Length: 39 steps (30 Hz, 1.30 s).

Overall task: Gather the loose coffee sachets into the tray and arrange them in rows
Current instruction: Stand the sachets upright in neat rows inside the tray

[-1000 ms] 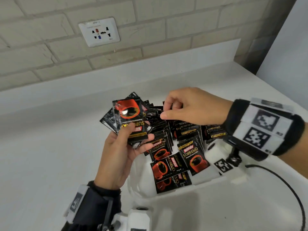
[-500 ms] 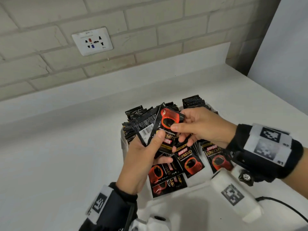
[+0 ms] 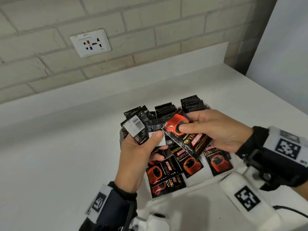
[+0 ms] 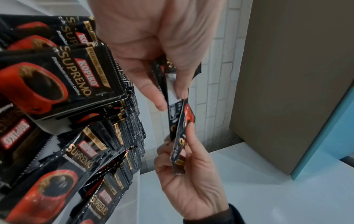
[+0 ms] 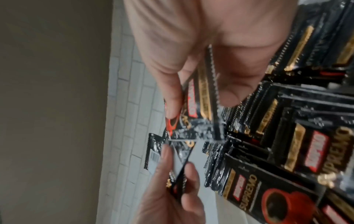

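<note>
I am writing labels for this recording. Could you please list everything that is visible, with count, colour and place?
sachets in tray: many, black with red cups, standing rows behind, a few flat in front
tray: one, white, on the counter
held sachets: a few, backs showing, fanned above the tray
single sachet: one, black and red, front up
counter: one, white
wall socket: one, white, on the brick wall
left hand: grips the held sachets
right hand: pinches the single sachet
</note>
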Motion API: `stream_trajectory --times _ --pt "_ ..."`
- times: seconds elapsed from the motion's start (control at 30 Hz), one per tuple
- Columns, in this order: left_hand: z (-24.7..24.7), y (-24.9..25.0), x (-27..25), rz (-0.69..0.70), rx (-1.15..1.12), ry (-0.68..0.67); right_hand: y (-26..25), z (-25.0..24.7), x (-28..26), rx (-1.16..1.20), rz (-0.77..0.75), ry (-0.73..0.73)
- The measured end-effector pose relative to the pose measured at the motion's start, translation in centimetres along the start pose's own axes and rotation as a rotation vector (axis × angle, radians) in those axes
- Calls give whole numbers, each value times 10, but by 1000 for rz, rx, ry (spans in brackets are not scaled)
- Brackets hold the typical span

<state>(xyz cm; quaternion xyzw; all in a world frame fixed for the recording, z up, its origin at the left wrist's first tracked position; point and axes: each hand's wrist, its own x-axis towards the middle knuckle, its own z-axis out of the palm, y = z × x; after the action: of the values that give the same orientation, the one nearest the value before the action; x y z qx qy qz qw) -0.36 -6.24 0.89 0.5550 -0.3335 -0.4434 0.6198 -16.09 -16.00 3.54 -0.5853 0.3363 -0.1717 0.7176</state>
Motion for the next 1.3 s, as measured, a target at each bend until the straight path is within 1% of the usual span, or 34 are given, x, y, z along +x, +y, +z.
stream_trajectory --times 0.07,0.13,0.17,0.2,0.23,0.27,0.3,0.33,0.37,0.4,0.47,0.6,0.73,0.87,0.97,1.1,1.23,1.3 --pt "-1 1 -1 -20 -30 1 0 0 -2 -88 -75 109" --pt "-3 0 -1 -59 -81 4 -2 -2 -6 -124 -199 239" --pt "-4 -1 0 -88 -112 2 -5 -2 -9 -147 -300 321" --pt "-5 -1 0 -123 -148 -9 -7 -1 -12 -221 -445 406" --pt "-5 -2 1 -156 -184 -26 -9 -1 -16 -369 -627 470" --pt "-4 -1 1 -187 -220 -49 -9 -2 -19 -575 -812 479" --pt "-4 -1 1 -209 -254 -70 -8 -3 -22 -803 -959 437" --pt "-3 1 1 -225 -294 -84 -4 -3 -24 -1023 -1056 389" --pt "-1 2 1 -231 -334 -96 1 -2 -25 -1209 -1109 353" --pt "1 5 0 -229 -367 -108 5 -1 -25 -1346 -1123 342" --pt "5 8 0 -207 -379 -127 10 4 -25 -1480 -1117 354" --pt "7 7 -2 -158 -315 -129 13 12 -21 -1576 -1106 339" --pt "6 7 -6 -120 -290 -155 13 16 -19 -1618 -1073 300" --pt "0 8 -2 -117 -246 -125 13 14 -18 -1670 -1068 264" --pt "-11 13 7 -155 -191 -130 12 7 -20 -1674 -1141 233" --pt "-24 18 13 -312 -95 -232 5 -11 -24 -1630 -1239 178" --pt "-30 15 16 -379 -21 -248 1 -29 -33 -1627 -1243 180" --pt "-30 13 18 -416 4 -298 2 -32 -36 -1589 -1262 169"
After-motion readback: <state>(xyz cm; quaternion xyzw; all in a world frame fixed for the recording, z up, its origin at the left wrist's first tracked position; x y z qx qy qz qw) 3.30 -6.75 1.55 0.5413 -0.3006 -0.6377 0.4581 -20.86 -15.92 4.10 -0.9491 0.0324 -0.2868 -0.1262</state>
